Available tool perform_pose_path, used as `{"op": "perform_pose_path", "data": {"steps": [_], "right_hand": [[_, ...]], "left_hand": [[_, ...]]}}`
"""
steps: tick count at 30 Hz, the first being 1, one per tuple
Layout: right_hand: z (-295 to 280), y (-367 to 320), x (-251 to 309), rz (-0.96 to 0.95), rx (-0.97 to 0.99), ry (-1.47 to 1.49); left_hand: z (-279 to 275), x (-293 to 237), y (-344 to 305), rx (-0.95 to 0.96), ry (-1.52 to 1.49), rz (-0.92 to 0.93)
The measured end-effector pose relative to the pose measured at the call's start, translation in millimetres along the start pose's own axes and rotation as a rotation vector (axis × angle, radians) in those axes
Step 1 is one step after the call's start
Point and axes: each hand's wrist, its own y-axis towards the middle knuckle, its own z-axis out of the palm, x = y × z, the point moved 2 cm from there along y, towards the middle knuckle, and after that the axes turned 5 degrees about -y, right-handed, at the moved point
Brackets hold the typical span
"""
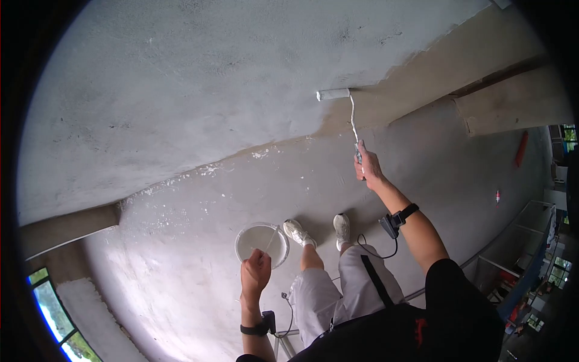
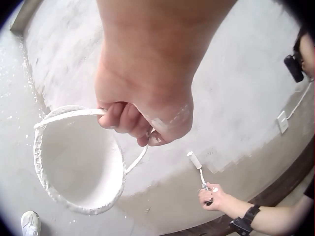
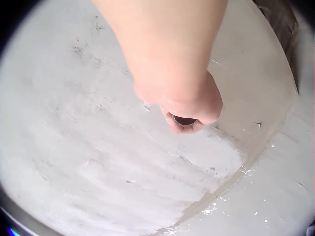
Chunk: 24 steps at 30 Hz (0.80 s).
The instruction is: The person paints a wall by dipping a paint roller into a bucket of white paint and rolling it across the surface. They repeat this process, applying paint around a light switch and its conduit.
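Note:
My right hand (image 1: 368, 166) grips the handle of a paint roller (image 1: 333, 95), its thin white-coated frame stretching up to the wall. The roller's white sleeve lies against the wall (image 1: 199, 78), where pale paint borders a bare tan strip (image 1: 344, 114). In the right wrist view the dark round handle end (image 3: 185, 120) shows inside the curled fingers; the roller head is hidden there. My left hand (image 1: 256, 274) holds up a white bucket (image 2: 81, 157) by its bail handle (image 2: 74, 114), fingers curled round it. White paint coats the bucket's rim, and smears mark the left thumb (image 2: 157, 140).
White splatters (image 1: 208, 169) dot the grey floor (image 1: 199, 241) along the wall's foot. My shoes (image 1: 342, 228) stand just right of the bucket. A red object (image 1: 521, 149) and a small bottle (image 1: 497, 196) lie on the floor at right. A window (image 1: 57, 314) is at lower left.

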Motion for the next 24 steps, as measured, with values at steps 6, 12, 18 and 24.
{"op": "perform_pose_path", "data": {"steps": [6,12,18,24], "right_hand": [[2.5,34.8,-26.5,0.028,-0.005,0.007],[-7.3,-36.0,55.9,-0.041,-0.036,0.015],[6.6,-87.0,89.1,-0.104,-0.086,0.021],[10.4,-20.9,8.8,0.015,-0.079,-0.017]], "left_hand": [[22.9,-2.3,21.4,0.119,-0.05,-0.032],[44.9,-17.9,59.7,0.233,-0.065,-0.027],[50.6,-18.1,67.2,0.316,-0.105,0.055],[55.7,-12.2,63.0,0.284,-0.152,0.042]]}}
